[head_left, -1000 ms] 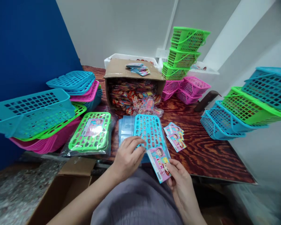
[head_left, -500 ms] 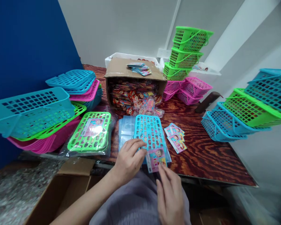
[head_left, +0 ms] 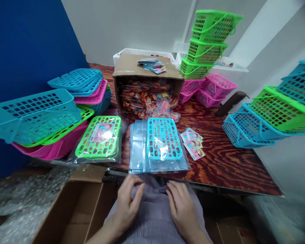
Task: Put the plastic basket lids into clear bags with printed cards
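Note:
My right hand (head_left: 180, 205) is over my lap, its thumb and fingers pinched on a thin printed card (head_left: 163, 190) seen almost edge-on. To its left, my left hand (head_left: 127, 200) hovers with fingers curved, a gap between thumb and forefinger, and nothing in it. Just beyond both hands, a blue lattice panel (head_left: 164, 139) rests at the table edge on a stack of clear plastic bags (head_left: 137, 149); whether it is inside the top bag is hard to tell. Several similar cards (head_left: 194, 149) lie fanned out to its right.
A bagged green lattice panel (head_left: 99, 149) with a card lies left. Nested baskets (head_left: 40, 115) stand beyond it. An opened carton (head_left: 120, 67) of small packets faces me. Baskets are stacked at the back right (head_left: 205, 52) and right edge (head_left: 259, 122). An open carton (head_left: 78, 210) is below.
Both hands have drawn back from the blue panel to my lap. My left hand has left the panel, and the card in my right hand has tipped to nearly edge-on.

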`<state>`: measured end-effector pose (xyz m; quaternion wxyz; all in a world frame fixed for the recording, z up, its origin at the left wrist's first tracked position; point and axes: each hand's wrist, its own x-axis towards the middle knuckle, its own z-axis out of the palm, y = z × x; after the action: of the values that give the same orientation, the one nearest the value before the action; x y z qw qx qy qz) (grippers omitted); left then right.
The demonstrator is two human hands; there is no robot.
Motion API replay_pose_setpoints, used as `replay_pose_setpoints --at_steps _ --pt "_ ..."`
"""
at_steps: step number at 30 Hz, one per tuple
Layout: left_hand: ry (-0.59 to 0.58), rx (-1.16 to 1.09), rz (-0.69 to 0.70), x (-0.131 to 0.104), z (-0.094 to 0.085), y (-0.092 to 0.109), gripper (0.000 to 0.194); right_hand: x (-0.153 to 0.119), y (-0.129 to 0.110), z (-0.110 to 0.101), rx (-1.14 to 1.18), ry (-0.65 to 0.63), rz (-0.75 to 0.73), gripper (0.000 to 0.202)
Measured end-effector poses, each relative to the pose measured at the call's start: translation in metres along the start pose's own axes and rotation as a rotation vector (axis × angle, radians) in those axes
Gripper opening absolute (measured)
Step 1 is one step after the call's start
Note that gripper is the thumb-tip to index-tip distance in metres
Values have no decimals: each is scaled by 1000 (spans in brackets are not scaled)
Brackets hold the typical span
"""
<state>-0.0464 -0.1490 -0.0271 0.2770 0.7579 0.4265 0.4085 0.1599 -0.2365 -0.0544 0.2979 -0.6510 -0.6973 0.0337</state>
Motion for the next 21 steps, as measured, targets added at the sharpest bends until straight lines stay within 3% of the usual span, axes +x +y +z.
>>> replay_pose_setpoints --at_steps 2,4,5,7,10,14,18,21 --pt "-163 53 -187 -21 23 -11 22 -5 4 7 27 46 85 25" --pt "-296 94 -236 -26 46 -14 40 -5 7 14 45 59 129 25" --pt "-345 77 -243 -24 55 -14 41 -4 7 16 57 60 135 24" --pt "-416 -17 -260 -17 64 -9 23 1 6 15 89 56 142 23" --pt "-462 -213 -294 -9 59 4 4 3 1 -1 84 129 106 23" --pt "-396 -675 -575 4 45 24 24 -6 -5 -28 -69 296 -147 47" --pt "-316 -1105 -939 30 40 45 42 -9 -3 -40 -210 197 -367 58" --pt "-293 -1237 -990 41 34 54 42 3 2 -46 -267 166 -431 55"
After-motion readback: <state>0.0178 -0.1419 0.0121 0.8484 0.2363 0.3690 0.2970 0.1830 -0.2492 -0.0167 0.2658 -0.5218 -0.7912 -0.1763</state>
